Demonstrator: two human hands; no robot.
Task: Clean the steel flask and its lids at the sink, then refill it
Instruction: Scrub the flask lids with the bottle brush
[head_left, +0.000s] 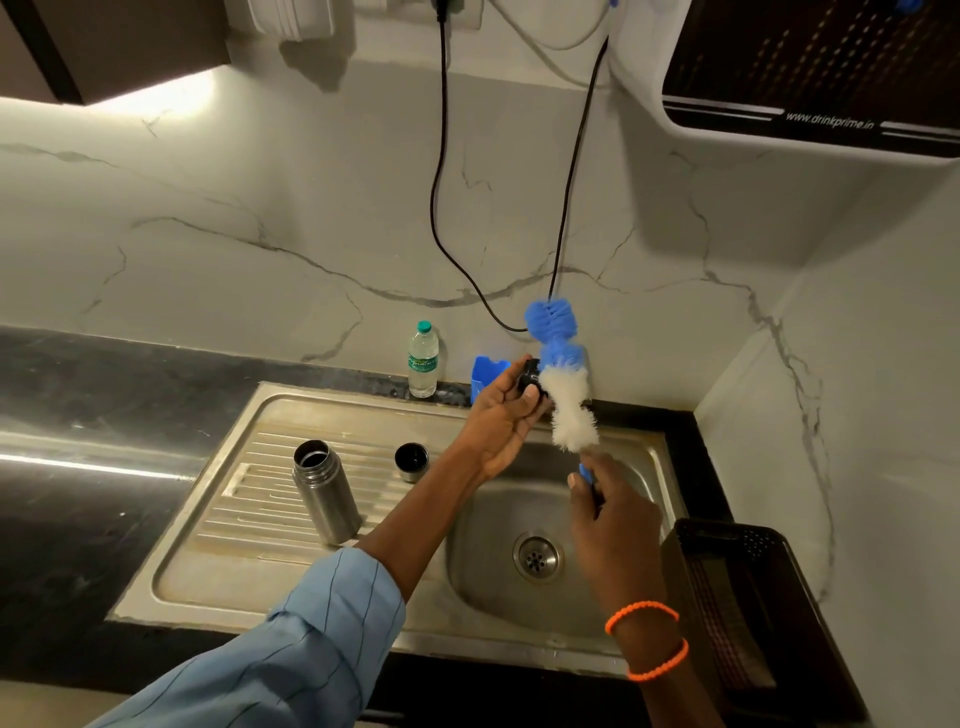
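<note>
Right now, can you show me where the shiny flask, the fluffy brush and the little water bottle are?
steel flask (326, 493): head view, middle of its upright body on the draining board.
bottle brush (566, 395): head view, white bristles beside the black lid.
water bottle (423, 364): head view, its label.

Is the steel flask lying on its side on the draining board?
No, the steel flask stands upright with its mouth open on the ridged draining board of the sink.

I see my left hand (501, 415) holding a black lid (531, 376) against the bottle brush (563, 382), which my right hand (613, 506) grips over the sink (311, 415).
</note>
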